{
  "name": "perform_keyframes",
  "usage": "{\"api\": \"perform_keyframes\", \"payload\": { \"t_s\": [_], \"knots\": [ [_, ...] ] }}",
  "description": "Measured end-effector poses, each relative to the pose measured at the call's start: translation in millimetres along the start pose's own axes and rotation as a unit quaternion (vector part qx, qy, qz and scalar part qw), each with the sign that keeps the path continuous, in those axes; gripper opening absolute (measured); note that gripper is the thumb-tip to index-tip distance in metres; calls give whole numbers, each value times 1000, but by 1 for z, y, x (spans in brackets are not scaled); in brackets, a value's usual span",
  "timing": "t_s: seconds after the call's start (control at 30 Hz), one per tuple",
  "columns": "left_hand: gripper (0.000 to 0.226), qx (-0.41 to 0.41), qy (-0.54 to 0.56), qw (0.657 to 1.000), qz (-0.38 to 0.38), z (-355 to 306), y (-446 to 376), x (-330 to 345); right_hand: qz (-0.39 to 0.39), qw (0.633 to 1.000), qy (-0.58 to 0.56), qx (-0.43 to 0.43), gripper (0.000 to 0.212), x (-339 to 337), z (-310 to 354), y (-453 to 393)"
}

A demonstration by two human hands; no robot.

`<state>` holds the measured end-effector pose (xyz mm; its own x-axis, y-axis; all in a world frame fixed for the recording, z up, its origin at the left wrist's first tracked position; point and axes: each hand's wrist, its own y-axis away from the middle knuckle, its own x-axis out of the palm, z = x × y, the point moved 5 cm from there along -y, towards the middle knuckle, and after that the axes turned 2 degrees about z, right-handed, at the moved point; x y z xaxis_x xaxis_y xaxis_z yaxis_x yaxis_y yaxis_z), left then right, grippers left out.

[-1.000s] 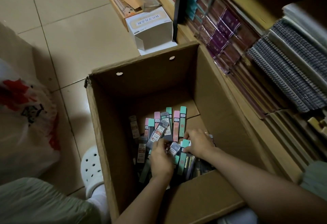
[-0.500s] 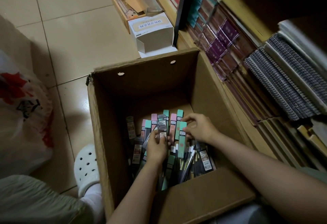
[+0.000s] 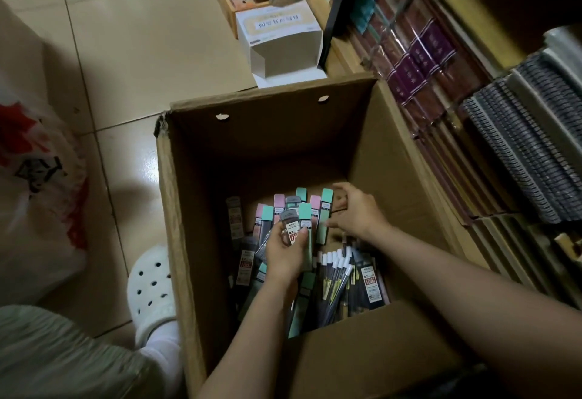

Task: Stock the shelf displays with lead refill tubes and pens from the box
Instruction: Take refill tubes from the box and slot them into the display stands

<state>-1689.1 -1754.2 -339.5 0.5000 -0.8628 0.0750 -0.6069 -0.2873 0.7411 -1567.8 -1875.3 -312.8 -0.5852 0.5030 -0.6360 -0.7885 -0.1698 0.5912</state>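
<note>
A big brown cardboard box [image 3: 189, 241] is set on a floor of pale shiny tiles [image 3: 132, 36], and both hands are reached down into it. A small bunch of lead refill tubes [image 3: 294, 225] is held in the left hand [image 3: 285, 253], with the fingers curled round them. The right hand [image 3: 356, 212] is kept just beside it, with its fingers bent and spread over a green-topped tube [image 3: 324, 216]; whether the tube is pinched cannot be told. More tubes with pink and green tops are piled under and past the hands, and packs of pens [image 3: 337, 275] are laid below the right wrist. To the right of the right hand, shelves [image 3: 447, 90] are packed with notebooks. Beyond the box, a small white box [image 3: 280, 39] is seen. Left of the left hand, a white shoe [image 3: 151, 288] and a plastic bag [image 3: 37, 184] are seen on the floor.
</note>
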Motion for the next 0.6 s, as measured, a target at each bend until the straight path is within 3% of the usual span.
{"api": "perform_keyframes", "payload": {
  "t_s": [0.13, 0.3, 0.4, 0.5, 0.6],
  "knots": [
    [24, -11, 21, 999, -36, 7, -7, -6, -11, 997, 78, -1, 98, 13, -1, -14],
    [22, -15, 10, 999, -42, 5, -10, -5, -22, 987, 159, -3, 92, 24, -3, -20],
    [25, -5, -7, 999, -37, 5, -7, -4, -53, 988, 139, -27, 84, 21, -4, -12],
    [31, 3, -44, 999, -25, 0, 0, -3, -59, 997, 45, -38, 64, 22, -3, 4],
    [18, 16, -54, 998, -9, -17, 9, 2, -61, 993, 18, -95, 45, 11, 10, 24]
  ]
}}
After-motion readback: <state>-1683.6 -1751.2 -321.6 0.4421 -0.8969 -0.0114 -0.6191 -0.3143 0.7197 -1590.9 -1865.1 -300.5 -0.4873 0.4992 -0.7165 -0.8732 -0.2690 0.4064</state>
